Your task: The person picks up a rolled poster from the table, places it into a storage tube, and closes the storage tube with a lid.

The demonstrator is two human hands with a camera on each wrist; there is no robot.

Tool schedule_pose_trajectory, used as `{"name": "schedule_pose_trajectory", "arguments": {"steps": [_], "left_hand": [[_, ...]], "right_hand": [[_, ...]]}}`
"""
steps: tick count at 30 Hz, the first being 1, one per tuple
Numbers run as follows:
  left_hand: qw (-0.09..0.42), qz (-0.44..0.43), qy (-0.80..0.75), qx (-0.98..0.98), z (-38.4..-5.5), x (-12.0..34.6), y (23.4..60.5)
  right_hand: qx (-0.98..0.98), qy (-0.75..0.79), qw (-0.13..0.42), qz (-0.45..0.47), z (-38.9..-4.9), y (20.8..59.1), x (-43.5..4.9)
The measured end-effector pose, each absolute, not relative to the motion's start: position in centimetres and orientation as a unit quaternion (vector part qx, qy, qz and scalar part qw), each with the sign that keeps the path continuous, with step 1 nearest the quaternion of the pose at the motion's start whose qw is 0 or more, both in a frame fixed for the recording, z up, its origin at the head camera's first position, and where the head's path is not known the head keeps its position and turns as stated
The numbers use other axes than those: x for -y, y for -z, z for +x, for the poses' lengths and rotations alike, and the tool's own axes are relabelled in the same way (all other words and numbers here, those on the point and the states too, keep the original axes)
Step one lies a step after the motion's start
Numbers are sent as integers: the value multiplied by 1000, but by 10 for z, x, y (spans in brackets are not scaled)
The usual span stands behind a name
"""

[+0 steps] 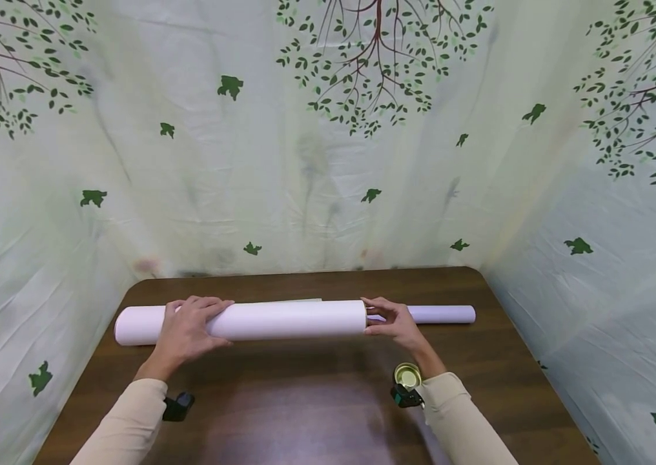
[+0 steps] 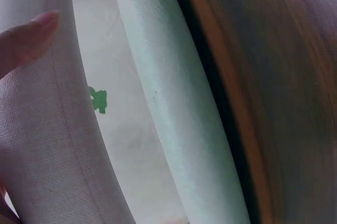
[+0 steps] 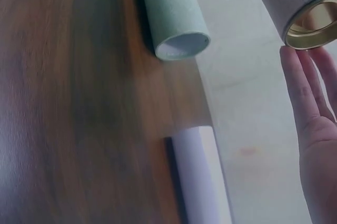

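My left hand [image 1: 184, 330] grips a long white tube [image 1: 299, 321] near its left part, thumb on the near side and fingers over the far side. The tube lies crosswise above the table. In the right wrist view its right end is uncovered, showing a gold-coloured metal rim [image 3: 311, 40]. My right hand [image 1: 394, 323] is at that end, its rather straight fingertips right at the rim. Behind the tube, a pale green tube [image 3: 176, 13] lies on the table with a hollow end. To its right lies a roll of white paper [image 1: 444, 314].
A round gold-coloured lid [image 1: 407, 375] rests on the brown table [image 1: 281, 400] beside my right wrist. White cloth walls [image 1: 316, 181] printed with trees and leaves rise close behind the table's far edge and along both sides.
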State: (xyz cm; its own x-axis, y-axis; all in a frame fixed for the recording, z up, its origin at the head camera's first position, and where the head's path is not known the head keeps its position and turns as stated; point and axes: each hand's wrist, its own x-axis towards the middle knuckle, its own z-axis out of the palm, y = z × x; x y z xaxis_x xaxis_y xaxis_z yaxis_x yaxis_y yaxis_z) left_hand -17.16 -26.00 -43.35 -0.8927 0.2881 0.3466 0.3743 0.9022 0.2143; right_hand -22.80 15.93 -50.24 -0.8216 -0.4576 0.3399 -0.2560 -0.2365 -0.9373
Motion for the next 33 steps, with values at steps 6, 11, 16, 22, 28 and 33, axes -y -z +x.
{"name": "schedule_pose_trajectory", "arguments": {"steps": [6,11,16,22,28,33], "left_hand": [[164,-172,143,961,-171,261,438],[161,-173,151,960,-171,261,442],[143,-165,152,964,-171,263,442],[130,-165,156,965,-170,263,444],[123,-166,153,967,-170,259,442],[117,-160,139,970,-170,261,441]], "right_hand": [[-609,734,57,-294,-227,506,-156],[-622,720,58,-303,-227,507,-157],[-625,713,98,-301,-227,504,-159],[-630,708,95,-303,-228,505,-159],[-641,703,75,-298,-230,510,-160],[-636,709,81,-294,-230,515,-158]]}}
